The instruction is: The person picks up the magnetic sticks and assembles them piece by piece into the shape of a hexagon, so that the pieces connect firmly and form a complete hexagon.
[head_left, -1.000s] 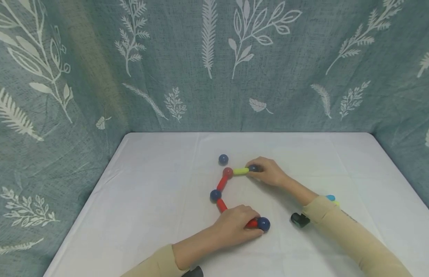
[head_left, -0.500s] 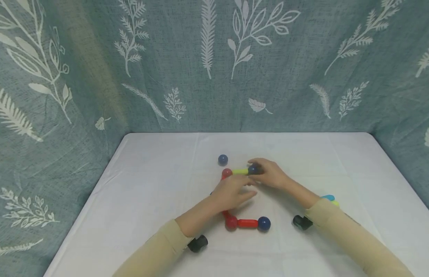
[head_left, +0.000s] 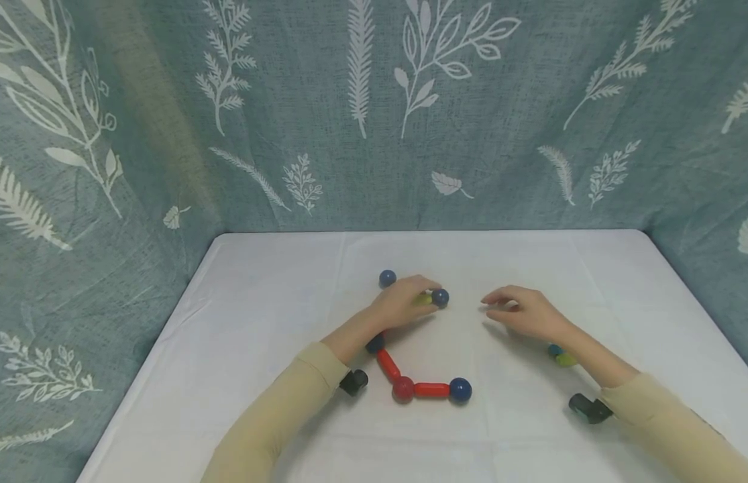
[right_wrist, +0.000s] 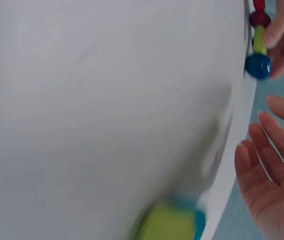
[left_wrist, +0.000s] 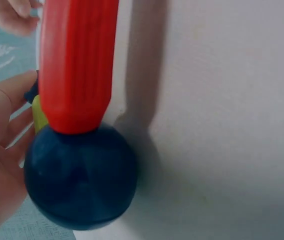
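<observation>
Ball-and-stick chain (head_left: pixel 388 365) is laid out on the white worktop (head_left: pixel 271 349), its near end formed by a blue ball (head_left: pixel 460 390) joined through a red stick (head_left: pixel 431 390) to a red ball (head_left: pixel 403 389). That stretch is best left undisturbed, since a joint could probably be broken by a tug from farther along. A middle ball (head_left: pixel 376 345) is partly hidden. At the far end, the yellow stick (head_left: pixel 424 298) is pinched by the left grip (head_left: pixel 404 302); its end ball (head_left: pixel 440 297) is best kept low and in line. The right grip (head_left: pixel 526 312) is spread, holding nothing, and is kept apart from the chain. Farthest off, a loose ball (head_left: pixel 387 277) is set just beside the left grip and should not be knocked. Compared with one second ago, the end ball is released by the right grip, which is drawn rightward, and the left grip is shifted from the near red ball to the yellow stick.
</observation>
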Demonstrator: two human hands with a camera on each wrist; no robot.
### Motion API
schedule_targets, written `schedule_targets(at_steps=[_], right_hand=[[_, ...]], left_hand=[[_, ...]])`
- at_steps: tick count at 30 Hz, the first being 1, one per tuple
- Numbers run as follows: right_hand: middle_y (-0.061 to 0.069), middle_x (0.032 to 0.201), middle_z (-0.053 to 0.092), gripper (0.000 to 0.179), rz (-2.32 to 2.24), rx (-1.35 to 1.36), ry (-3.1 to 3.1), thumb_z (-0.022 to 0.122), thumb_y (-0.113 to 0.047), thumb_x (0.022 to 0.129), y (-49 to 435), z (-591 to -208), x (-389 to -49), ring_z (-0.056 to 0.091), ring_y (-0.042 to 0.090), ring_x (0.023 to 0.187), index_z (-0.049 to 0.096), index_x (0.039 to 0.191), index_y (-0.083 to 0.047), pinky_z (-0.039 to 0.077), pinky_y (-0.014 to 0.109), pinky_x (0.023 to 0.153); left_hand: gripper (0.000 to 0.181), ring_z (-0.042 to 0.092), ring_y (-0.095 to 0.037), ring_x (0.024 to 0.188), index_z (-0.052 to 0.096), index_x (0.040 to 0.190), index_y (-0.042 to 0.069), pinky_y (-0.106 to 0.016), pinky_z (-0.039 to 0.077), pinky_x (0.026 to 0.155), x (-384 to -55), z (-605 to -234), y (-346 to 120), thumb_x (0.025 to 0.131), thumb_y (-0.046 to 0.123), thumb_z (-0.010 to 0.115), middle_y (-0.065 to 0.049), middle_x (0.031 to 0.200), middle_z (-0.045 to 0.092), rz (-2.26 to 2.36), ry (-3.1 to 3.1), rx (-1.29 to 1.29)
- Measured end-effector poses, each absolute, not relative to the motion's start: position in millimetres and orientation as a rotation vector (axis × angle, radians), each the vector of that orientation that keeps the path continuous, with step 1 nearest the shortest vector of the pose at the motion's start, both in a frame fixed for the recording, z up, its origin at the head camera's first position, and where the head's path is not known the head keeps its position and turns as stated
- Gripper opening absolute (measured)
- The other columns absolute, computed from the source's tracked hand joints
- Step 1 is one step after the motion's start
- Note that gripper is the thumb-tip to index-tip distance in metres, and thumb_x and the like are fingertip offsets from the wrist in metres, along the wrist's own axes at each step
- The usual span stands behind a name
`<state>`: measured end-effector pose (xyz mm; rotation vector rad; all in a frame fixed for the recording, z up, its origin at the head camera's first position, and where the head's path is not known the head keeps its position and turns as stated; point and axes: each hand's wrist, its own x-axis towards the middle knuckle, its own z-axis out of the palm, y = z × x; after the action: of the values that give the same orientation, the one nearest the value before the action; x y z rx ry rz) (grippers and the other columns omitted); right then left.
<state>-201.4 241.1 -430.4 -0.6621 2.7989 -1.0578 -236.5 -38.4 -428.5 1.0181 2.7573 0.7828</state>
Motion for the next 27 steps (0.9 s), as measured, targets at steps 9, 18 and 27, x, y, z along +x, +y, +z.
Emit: schedule_targets(at_steps=[9, 18, 27], right_hand=[[-0.001, 0.106, 0.068, 0.019, -0.937, -0.632, 2.760, 0.071, -0.020, 0.090, 307, -416, -173, 0.062, 0.016, 0.099, 0.070, 0.108, -0.011, 0.053, 0.030, 0.082], [0.001, 0.108, 0.067, 0.023, -0.922, -0.541, 2.685, 0.072, -0.022, 0.089, 345, -412, -158, 0.057, -0.001, 0.100, 0.069, 0.109, -0.011, 0.051, 0.025, 0.082], [0.004, 0.110, 0.068, 0.024, -0.904, -0.527, 2.695, 0.072, -0.023, 0.089, 342, -423, -160, 0.062, 0.018, 0.101, 0.069, 0.109, -0.011, 0.051, 0.029, 0.081]], left_hand=[[0.045, 0.052, -0.019, 0.126, 0.056, 0.136, 0.013, -0.033, 0.039, 0.105, -242, -434, -38, 0.094, 0.024, 0.066, -0.004, 0.133, 0.059, 0.823, 2.720, 0.930], [0.043, 0.050, -0.019, 0.128, 0.057, 0.136, 0.015, -0.033, 0.037, 0.107, -241, -434, -36, 0.094, 0.024, 0.066, -0.002, 0.135, 0.058, 0.856, 2.702, 0.885], [0.044, 0.050, -0.019, 0.128, 0.056, 0.136, 0.015, -0.034, 0.037, 0.107, -241, -434, -36, 0.094, 0.023, 0.066, -0.002, 0.136, 0.058, 0.861, 2.697, 0.848]])
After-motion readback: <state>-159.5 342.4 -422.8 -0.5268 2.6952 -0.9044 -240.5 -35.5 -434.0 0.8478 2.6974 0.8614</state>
